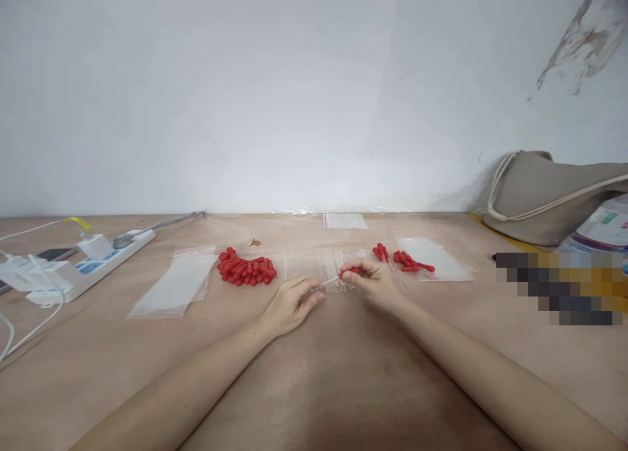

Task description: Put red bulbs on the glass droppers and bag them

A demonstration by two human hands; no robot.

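My left hand (294,304) pinches one end of a thin clear tube (328,283) just above the wooden table (314,372). My right hand (370,282) is closed on a small red rubber bulb (349,272) at the tube's other end. Both hands meet in front of a row of several clear tubes (314,266) lying side by side. A heap of red bulbs (245,270) lies left of the row. A few tubes fitted with red bulbs (409,262) lie to the right.
Clear plastic bags lie at left (176,282), at right (436,258) and at the back (345,221). A white power strip (93,264) with chargers and cables sits far left. A grey bag (544,196) leans on the wall at right.
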